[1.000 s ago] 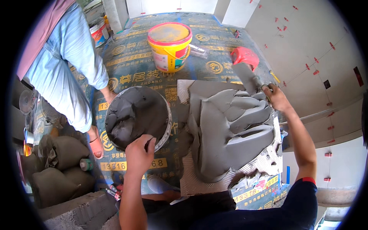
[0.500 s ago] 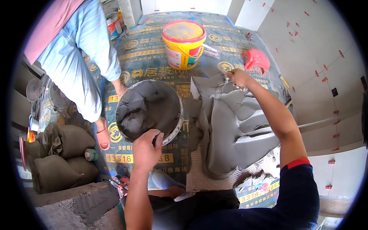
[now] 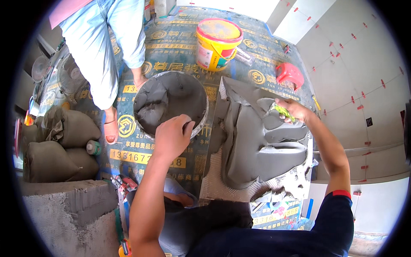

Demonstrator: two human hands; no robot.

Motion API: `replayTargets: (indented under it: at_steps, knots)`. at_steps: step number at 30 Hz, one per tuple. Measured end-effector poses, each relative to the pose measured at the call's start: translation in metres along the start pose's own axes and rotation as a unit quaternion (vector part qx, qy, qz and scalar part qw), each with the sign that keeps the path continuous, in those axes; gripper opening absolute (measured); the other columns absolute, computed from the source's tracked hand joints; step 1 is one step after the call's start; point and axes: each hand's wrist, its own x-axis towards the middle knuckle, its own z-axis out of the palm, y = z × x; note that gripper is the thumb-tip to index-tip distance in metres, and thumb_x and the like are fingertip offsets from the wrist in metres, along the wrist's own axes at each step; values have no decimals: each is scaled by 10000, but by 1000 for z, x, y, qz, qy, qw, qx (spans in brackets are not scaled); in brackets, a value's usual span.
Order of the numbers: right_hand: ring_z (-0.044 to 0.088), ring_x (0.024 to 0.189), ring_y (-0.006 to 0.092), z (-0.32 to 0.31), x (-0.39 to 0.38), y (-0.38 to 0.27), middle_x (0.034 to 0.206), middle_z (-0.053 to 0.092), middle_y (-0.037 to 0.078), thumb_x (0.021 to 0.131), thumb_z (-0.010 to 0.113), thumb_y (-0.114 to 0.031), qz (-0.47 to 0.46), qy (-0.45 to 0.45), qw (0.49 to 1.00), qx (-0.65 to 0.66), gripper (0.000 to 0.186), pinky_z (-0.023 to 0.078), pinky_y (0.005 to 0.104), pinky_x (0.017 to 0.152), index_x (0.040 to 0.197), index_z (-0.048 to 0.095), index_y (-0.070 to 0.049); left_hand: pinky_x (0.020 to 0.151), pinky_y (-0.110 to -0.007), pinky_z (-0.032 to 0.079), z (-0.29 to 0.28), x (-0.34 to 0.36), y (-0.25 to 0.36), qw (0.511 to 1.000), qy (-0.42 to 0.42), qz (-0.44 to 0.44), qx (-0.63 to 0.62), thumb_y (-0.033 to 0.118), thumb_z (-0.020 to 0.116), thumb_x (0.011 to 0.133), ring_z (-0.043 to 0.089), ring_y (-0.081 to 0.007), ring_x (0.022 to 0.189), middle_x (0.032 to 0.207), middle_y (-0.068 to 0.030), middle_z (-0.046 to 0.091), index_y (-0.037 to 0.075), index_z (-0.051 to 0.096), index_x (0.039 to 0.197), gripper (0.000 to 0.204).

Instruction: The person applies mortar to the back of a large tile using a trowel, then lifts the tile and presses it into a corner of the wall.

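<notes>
My left hand [image 3: 173, 136] is closed at the near rim of a round bucket [image 3: 204, 115] filled with wet grey mortar [image 3: 184, 98]. Its fingers curl over the edge, thumb on the right. In my right hand [image 3: 295, 110] is a trowel [image 3: 283, 112] with a yellow-green handle. The trowel's blade is coated in mortar and rests against the far right part of a thick grey layer [image 3: 248, 150]. That layer is spread unevenly over a large tile [image 3: 210, 182] whose pale ridged back shows at the near and left edges.
A yellow bucket [image 3: 209, 53] with a pink rim stands beyond the tile, and a red plastic stool [image 3: 290, 76] is at far right. At left another person [image 3: 90, 55] stands in pink sandals beside filled sacks [image 3: 60, 160]. A rough concrete block [image 3: 68, 210] is near left.
The trowel in my right hand has come nearer, from the tile's far edge onto the mortar, and its handle now shows. My left hand stays at the bucket rim. The whole view has shifted slightly.
</notes>
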Motion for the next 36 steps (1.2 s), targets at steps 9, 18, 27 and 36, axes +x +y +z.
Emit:
replayTargets:
  at_steps: [9, 18, 27, 36]
  knots:
    - [521, 556, 109, 79, -116, 62, 661, 530, 22, 929, 484, -535, 37, -56, 989, -132, 482, 450, 258, 475, 1063, 566, -79, 622, -427, 461, 7, -6, -1, 1000, 0, 6, 10, 166, 618, 843, 603, -352, 716, 741, -142, 621, 46, 608, 811, 125]
    - [641, 670, 389, 73, -104, 11, 739, 645, 206, 895, 599, -363, -319, 256, 750, -520, 418, 521, 446, 593, 1166, 596, -44, 635, -441, 464, 8, -9, -3, 1000, 15, 9, 19, 179, 613, 845, 601, -355, 742, 772, -137, 625, 50, 608, 821, 132]
    - [641, 683, 375, 64, -34, -56, 736, 645, 216, 875, 618, -385, -324, 129, 731, -587, 436, 519, 445, 674, 1141, 624, -40, 614, -440, 460, -2, -12, -19, 999, 23, -15, 33, 184, 605, 849, 600, -344, 716, 737, -125, 606, 50, 593, 806, 142]
    - [632, 830, 412, 55, 108, -122, 837, 655, 238, 897, 541, -471, -314, 231, 700, -598, 484, 501, 488, 758, 1155, 595, -65, 612, -437, 462, 1, -8, -31, 999, 7, -18, 36, 190, 604, 848, 600, -333, 697, 719, -117, 592, 58, 591, 793, 144]
